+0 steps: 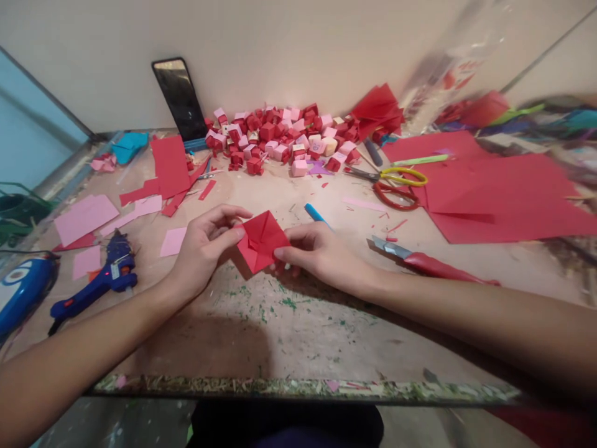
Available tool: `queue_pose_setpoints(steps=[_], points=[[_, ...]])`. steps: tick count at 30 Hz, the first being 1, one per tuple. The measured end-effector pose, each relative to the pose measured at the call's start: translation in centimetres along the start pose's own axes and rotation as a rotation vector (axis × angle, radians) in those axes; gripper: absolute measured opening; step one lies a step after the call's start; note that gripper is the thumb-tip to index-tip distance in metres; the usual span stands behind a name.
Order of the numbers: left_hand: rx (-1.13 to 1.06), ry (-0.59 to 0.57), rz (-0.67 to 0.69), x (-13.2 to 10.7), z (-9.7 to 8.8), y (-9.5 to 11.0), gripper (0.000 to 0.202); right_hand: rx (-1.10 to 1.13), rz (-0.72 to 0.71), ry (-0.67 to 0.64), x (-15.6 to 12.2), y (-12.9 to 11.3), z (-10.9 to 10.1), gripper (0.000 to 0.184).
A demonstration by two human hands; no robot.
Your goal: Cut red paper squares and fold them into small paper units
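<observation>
A folded square of red paper point(263, 241) with crease lines and small flaps is held up a little above the table, between both hands. My left hand point(209, 239) pinches its left corner between thumb and fingers. On the opposite side, my right hand point(310, 250) grips the right corner, thumb on top and the other fingers partly hidden beneath. Just behind my right hand lies a blue pen-like stick point(317, 213), its near end covered by the hand. A pink paper piece point(173, 241) rests beside my left wrist.
Behind lies a heap of small red and pink paper cubes point(280, 137), near a leaning phone point(180, 96). Scissors point(394, 180), a red-handled knife point(433, 264) and red sheets point(494, 199) lie right. A blue glue gun point(109, 274) lies left.
</observation>
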State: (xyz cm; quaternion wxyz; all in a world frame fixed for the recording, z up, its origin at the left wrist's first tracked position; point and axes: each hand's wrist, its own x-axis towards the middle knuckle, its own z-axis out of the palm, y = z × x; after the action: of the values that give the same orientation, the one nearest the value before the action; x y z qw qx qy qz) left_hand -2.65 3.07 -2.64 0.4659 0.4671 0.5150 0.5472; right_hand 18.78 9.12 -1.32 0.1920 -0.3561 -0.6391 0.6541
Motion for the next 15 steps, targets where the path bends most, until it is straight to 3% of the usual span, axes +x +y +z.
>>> queue_pose_setpoints(steps=[5,15], points=[[0.139,0.079,0.168,-0.09,0.54,0.42,0.03,-0.049,0.001,-0.078,0.31,-0.7,-0.1,0.013],[0.298,0.023,0.226,-0.77,0.77,0.7,0.04,0.03,0.042,0.102,0.2,-0.74,0.5,0.016]])
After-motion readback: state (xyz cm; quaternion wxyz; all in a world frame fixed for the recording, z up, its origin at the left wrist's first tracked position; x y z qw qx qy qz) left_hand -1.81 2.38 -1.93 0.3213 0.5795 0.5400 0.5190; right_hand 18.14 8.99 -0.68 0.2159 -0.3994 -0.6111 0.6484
